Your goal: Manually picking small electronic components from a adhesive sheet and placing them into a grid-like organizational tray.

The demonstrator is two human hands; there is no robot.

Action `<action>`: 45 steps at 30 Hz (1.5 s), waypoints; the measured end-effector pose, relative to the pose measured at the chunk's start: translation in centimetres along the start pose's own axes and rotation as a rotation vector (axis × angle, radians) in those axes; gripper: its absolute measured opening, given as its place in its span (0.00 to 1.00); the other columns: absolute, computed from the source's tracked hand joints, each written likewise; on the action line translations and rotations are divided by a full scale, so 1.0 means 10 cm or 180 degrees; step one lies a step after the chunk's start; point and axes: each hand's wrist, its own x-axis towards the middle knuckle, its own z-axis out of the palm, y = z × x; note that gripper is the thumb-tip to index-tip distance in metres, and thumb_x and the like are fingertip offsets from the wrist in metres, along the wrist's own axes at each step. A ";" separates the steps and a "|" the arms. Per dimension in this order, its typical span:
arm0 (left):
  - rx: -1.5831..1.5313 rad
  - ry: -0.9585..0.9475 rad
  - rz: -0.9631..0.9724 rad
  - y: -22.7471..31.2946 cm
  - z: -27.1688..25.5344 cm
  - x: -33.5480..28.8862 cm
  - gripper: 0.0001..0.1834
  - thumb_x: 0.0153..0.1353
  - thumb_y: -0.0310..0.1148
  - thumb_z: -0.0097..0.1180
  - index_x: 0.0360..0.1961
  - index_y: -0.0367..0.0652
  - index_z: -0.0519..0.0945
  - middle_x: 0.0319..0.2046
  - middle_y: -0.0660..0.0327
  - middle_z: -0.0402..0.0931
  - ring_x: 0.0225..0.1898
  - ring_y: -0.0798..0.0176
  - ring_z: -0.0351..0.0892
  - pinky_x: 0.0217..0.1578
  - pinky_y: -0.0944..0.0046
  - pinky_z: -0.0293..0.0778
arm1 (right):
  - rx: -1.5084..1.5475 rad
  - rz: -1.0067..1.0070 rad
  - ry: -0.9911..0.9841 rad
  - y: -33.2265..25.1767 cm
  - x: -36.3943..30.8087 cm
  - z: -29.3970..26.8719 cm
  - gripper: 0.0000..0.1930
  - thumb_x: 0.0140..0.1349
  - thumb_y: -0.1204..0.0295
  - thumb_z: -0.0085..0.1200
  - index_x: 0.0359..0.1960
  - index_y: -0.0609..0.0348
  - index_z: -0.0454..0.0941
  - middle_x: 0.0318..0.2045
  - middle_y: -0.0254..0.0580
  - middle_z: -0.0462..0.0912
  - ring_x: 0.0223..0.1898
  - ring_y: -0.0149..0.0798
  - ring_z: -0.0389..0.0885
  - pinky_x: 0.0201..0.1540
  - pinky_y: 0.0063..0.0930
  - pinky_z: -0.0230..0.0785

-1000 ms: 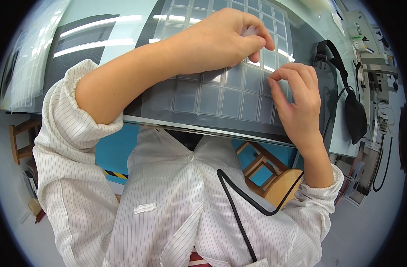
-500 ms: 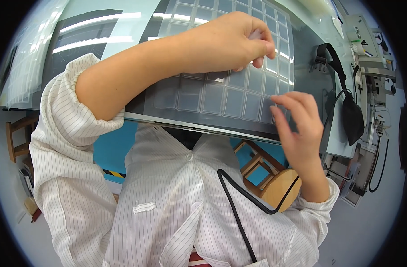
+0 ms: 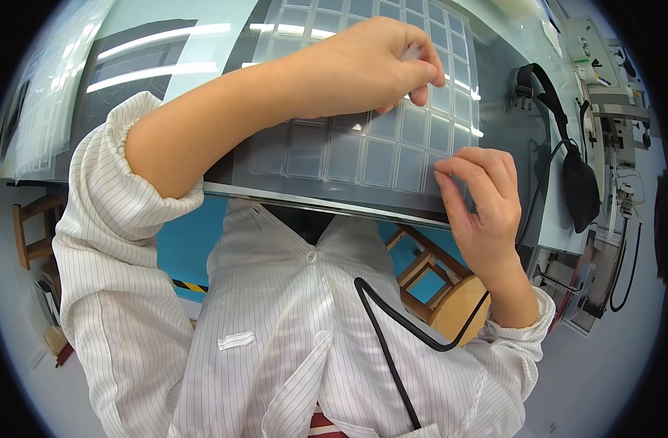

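A clear plastic sheet [image 3: 378, 162] with rows of rectangular cells lies flat on the dark tabletop in front of me. My left hand [image 3: 381, 66] reaches across it from the left, fingers curled. A small whitish, translucent thing [image 3: 413, 52] shows in its curled fingers, too little of it to name. At the sheet's near right corner is my right hand [image 3: 486, 193]. Its thumb and forefinger are pinched together there, and whatever is between the tips is hidden. My left hand and forearm cover part of the cells.
Stacked clear sheets [image 3: 45, 95] stand at the far left. A black strap with a pouch [image 3: 581, 186] lies by the right table edge. A wooden stool [image 3: 458, 310] is below the table, and a black cable [image 3: 396, 314] crosses my lap. Equipment [image 3: 615, 131] lines the right side.
The right thumb and forefinger have come together at the sheet's corner. The celled sheet has shifted slightly left. My left hand has moved a little left, still curled.
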 end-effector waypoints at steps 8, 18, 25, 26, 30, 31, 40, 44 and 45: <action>-0.0007 -0.0073 -0.0062 0.04 0.00 -0.01 0.13 0.66 0.34 0.52 0.44 0.36 0.82 0.29 0.63 0.82 0.24 0.71 0.72 0.28 0.68 0.71 | -0.0160 -0.0054 0.0031 -0.02 0.02 0.00 0.12 0.50 0.86 0.67 0.37 0.63 0.82 0.38 0.41 0.81 0.40 0.44 0.76 0.42 0.33 0.71; 0.0049 -0.0086 -0.0044 0.03 0.00 0.00 0.13 0.66 0.33 0.51 0.43 0.37 0.83 0.29 0.64 0.81 0.25 0.71 0.72 0.28 0.68 0.71 | -0.0191 0.0087 0.0119 -0.06 0.05 0.01 0.13 0.50 0.85 0.67 0.39 0.63 0.84 0.37 0.41 0.80 0.40 0.44 0.76 0.43 0.33 0.70; 0.0132 -0.0041 -0.0005 0.03 0.01 0.00 0.13 0.66 0.33 0.52 0.43 0.37 0.83 0.28 0.64 0.81 0.24 0.71 0.72 0.28 0.68 0.71 | -0.0205 -0.0135 0.0026 0.01 0.05 0.01 0.12 0.50 0.84 0.67 0.37 0.63 0.81 0.38 0.42 0.80 0.41 0.44 0.76 0.43 0.33 0.70; 0.0135 -0.0053 0.0000 0.03 0.01 0.00 0.13 0.66 0.33 0.52 0.43 0.37 0.84 0.28 0.63 0.81 0.24 0.71 0.72 0.28 0.68 0.71 | -0.0163 -0.0060 0.0007 0.01 0.07 0.01 0.12 0.50 0.85 0.66 0.37 0.63 0.81 0.37 0.42 0.80 0.40 0.45 0.76 0.43 0.33 0.70; 0.0109 -0.0063 0.0009 0.00 0.00 0.01 0.13 0.65 0.33 0.52 0.42 0.37 0.84 0.28 0.64 0.81 0.25 0.70 0.73 0.28 0.68 0.71 | -0.0101 -0.0084 -0.0332 0.00 0.17 -0.08 0.10 0.52 0.85 0.64 0.35 0.64 0.78 0.36 0.41 0.78 0.38 0.40 0.75 0.42 0.29 0.68; 0.0150 -0.0031 0.0202 -0.02 0.01 0.03 0.14 0.65 0.36 0.54 0.41 0.37 0.84 0.27 0.63 0.81 0.26 0.70 0.74 0.28 0.68 0.70 | -0.0093 -0.0108 -0.0336 0.00 0.20 -0.13 0.10 0.52 0.85 0.64 0.35 0.64 0.78 0.36 0.41 0.78 0.38 0.40 0.75 0.42 0.29 0.68; -0.0270 -0.0586 0.0402 0.03 0.02 -0.01 0.26 0.63 0.53 0.63 0.39 0.36 0.84 0.27 0.62 0.78 0.28 0.71 0.74 0.29 0.69 0.69 | 0.1127 0.0359 0.0371 0.05 0.58 -0.05 0.05 0.66 0.81 0.56 0.42 0.64 0.79 0.37 0.35 0.77 0.35 0.26 0.72 0.38 0.18 0.63; -0.0450 -0.0203 0.0249 -0.06 -0.18 -0.01 0.25 0.61 0.52 0.66 0.38 0.37 0.84 0.27 0.63 0.77 0.28 0.71 0.74 0.28 0.69 0.68 | 0.0661 0.0807 0.0017 0.04 0.59 -0.01 0.08 0.66 0.82 0.57 0.46 0.65 0.79 0.40 0.35 0.78 0.39 0.28 0.76 0.42 0.20 0.69; -0.0467 -0.0206 0.0247 0.02 -0.23 -0.01 0.25 0.61 0.52 0.66 0.38 0.37 0.84 0.27 0.63 0.77 0.28 0.71 0.74 0.28 0.69 0.68 | 0.0655 0.0816 0.0004 0.05 0.58 0.02 0.08 0.66 0.82 0.57 0.46 0.65 0.79 0.40 0.35 0.78 0.39 0.28 0.76 0.42 0.20 0.69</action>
